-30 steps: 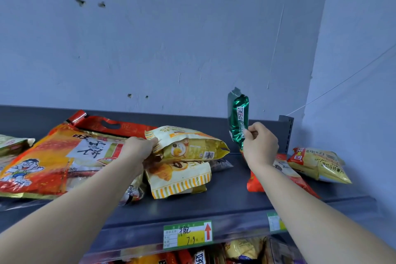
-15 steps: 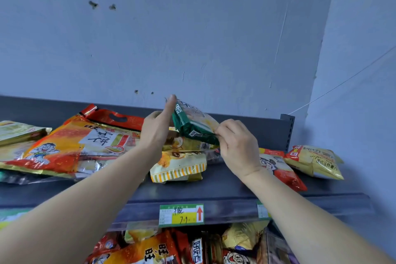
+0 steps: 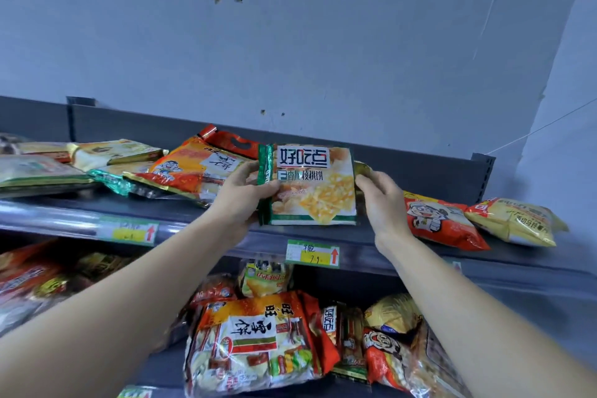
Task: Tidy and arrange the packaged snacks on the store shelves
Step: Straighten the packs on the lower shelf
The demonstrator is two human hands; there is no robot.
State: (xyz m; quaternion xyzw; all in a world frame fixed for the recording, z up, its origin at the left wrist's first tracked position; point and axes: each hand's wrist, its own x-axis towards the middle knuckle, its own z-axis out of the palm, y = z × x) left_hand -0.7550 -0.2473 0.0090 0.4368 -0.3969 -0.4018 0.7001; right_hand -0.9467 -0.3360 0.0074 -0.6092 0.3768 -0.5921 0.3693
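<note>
A green-edged biscuit packet (image 3: 311, 186) with a white label stands upright, face toward me, over the front of the top shelf (image 3: 200, 215). My left hand (image 3: 240, 199) grips its left edge, thumb across the front. My right hand (image 3: 381, 200) holds its right edge, fingers curled behind it. Left of the packet lies a big orange-red rice cracker bag (image 3: 190, 171). To the right lie a red cartoon snack bag (image 3: 439, 220) and a yellow chip bag (image 3: 517, 220).
More flat packets (image 3: 42, 170) lie on the top shelf's left part. Price tags (image 3: 312, 254) hang on its front rail. The lower shelf holds a large rice cracker bag (image 3: 255, 339) and several other snack bags (image 3: 394, 342). A blue wall (image 3: 290, 42) rises behind.
My right hand carried the green packet from the right toward the middle and both hands turned it upright, face forward. My view dropped, showing the lower shelf.
</note>
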